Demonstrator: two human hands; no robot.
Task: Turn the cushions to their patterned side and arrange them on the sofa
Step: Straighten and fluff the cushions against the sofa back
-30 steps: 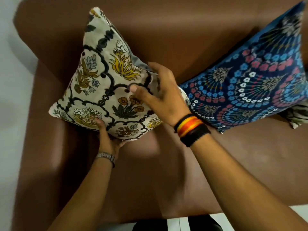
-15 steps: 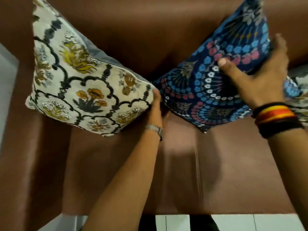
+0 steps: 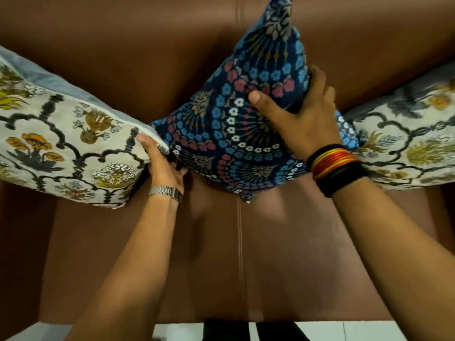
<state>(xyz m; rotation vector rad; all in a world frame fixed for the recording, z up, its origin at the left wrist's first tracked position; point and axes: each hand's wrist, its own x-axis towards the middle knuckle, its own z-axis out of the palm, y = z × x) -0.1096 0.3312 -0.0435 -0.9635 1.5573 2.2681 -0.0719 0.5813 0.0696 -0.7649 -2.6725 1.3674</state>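
A blue cushion (image 3: 236,134) with rings of pink, blue and white flowers stands on one corner at the middle of the brown sofa (image 3: 221,254), leaning on the backrest. My right hand (image 3: 302,116) grips its right edge, thumb on the patterned face. My left hand (image 3: 162,163) holds its lower left corner, fingers tucked under it, where it meets a cream floral cushion (image 3: 64,153) lying patterned side up on the left. A second cream floral cushion (image 3: 408,146) rests at the right, patterned side out.
The sofa's backrest (image 3: 147,50) rises behind the cushions and a seam (image 3: 239,242) runs down the middle of the seat. White floor tiles (image 3: 344,332) show below the seat's front edge.
The view has shifted right, centring the blue cushion and revealing the right cream cushion. My right hand has slid to the blue cushion's right edge; my left hand now holds its lower corner.
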